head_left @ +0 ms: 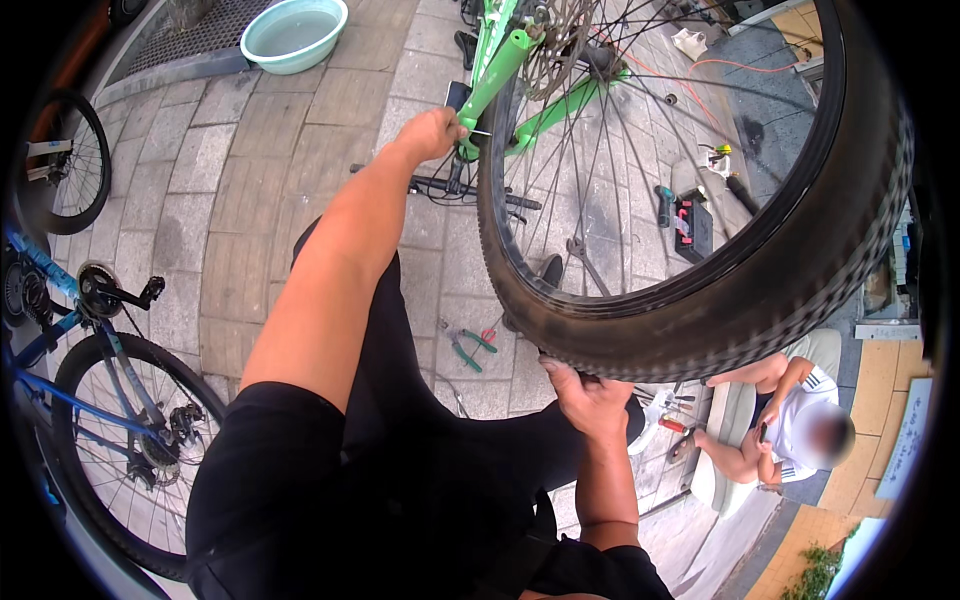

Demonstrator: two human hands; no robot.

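A bicycle wheel [640,300] with a black knobbly tyre rises close in front of me, mounted in a green bicycle frame [495,80]. My left hand [432,135] is closed beside the frame near the rim's left side. A thin metal rod [482,132] sticks out from its fingers toward the wheel; the rest of it is hidden in the hand. Below the tyre, my right hand [592,400] curls against the tread, thumb up, gripping its near edge. Part of the tread looks smeared. A handlebar [475,190] lies low behind the wheel, near the paving.
Green-handled pliers [470,348] and a wrench [587,265] lie on the paving. A toolbox [692,230] stands beyond the spokes. Someone in a white shirt [800,430] sits at right. A blue bicycle [60,300] is at left, a pale green basin [293,35] at the back.
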